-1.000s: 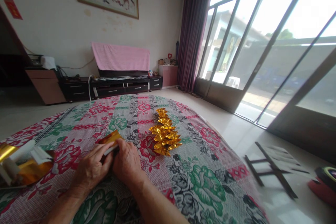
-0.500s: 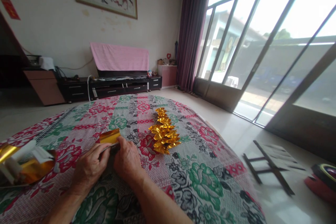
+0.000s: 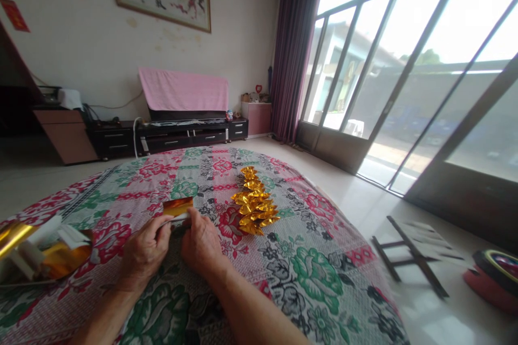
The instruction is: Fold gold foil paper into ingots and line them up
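Between my two hands is a sheet of gold foil paper (image 3: pixel 178 206), its near edge rolled or folded over and showing pale. My left hand (image 3: pixel 148 245) pinches the left end of that edge between thumb and fingers. At the right end, my right hand (image 3: pixel 202 240) grips it, fingers curled. To the right of my hands, several folded gold paper pieces (image 3: pixel 256 202) with pointed ends lie in an overlapping row on the flowered tablecloth (image 3: pixel 315 280). Left of my hands sits a container (image 3: pixel 48 282) with gold and white paper sheets in it.
A folding stool (image 3: pixel 416 253) and a red-and-black round object (image 3: pixel 491 280) stand on the floor at right. Beyond the table is a low black cabinet (image 3: pixel 174 137) with a pink cloth (image 3: pixel 184 89) above it. Glass sliding doors (image 3: pixel 376 81) line the right side.
Both hands and the foil sheet have shifted slightly right in view. The foil's near edge now shows more of its pale side, and less of the gold face stands up.
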The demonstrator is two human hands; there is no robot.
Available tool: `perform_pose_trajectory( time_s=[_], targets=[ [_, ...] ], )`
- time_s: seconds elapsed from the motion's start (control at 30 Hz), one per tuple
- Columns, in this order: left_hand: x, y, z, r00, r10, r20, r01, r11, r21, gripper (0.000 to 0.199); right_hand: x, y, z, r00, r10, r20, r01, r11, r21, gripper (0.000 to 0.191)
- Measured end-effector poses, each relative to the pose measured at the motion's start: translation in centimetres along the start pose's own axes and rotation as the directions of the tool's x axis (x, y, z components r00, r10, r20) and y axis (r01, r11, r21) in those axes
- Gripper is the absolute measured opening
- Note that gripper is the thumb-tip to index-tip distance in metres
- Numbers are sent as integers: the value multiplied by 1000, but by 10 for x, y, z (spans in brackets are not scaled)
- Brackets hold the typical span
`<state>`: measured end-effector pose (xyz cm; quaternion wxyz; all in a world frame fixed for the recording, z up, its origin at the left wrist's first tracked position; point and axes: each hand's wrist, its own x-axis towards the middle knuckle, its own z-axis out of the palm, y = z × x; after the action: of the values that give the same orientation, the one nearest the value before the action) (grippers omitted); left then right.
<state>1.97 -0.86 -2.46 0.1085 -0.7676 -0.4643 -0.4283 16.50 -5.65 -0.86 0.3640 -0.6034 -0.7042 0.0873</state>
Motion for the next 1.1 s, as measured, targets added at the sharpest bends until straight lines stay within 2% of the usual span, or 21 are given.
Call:
perform_pose_trajectory(
  time_s=[0.13,0.23,0.3,0.43,0.63,0.73,0.87,1.1],
  targets=[
    [3,7,-4,995,28,-91,-32,999,-37,21,0,0,-1,1000,-9,-3,10,1000,21,43],
    [4,11,-7,993,8,-116,-13,999,-45,20,1,1,0,1000,-22,-19,23,999,37,44],
    [4,12,-8,994,-16,-110,10,999,-53,20,1,2,2,999,-25,-30,26,999,35,40],
    [4,14,-11,995,-60,-84,54,996,-74,21,3,3,5,999,7,-38,-8,1000,-20,20],
    [3,21,-14,990,-134,-33,126,976,-180,38,6,5,6,997,-2,-73,0,1000,-20,23],
    [4,23,-16,987,-160,21,160,956,-244,38,7,7,8,996,10,-91,-9,1000,12,25],
    [5,22,-18,989,-146,-6,143,973,-181,28,8,9,10,995,9,-100,-2,998,68,23],
    [4,21,-14,992,-101,-80,90,988,-124,23,8,7,8,995,35,-90,-27,996,81,22]
  ],
)
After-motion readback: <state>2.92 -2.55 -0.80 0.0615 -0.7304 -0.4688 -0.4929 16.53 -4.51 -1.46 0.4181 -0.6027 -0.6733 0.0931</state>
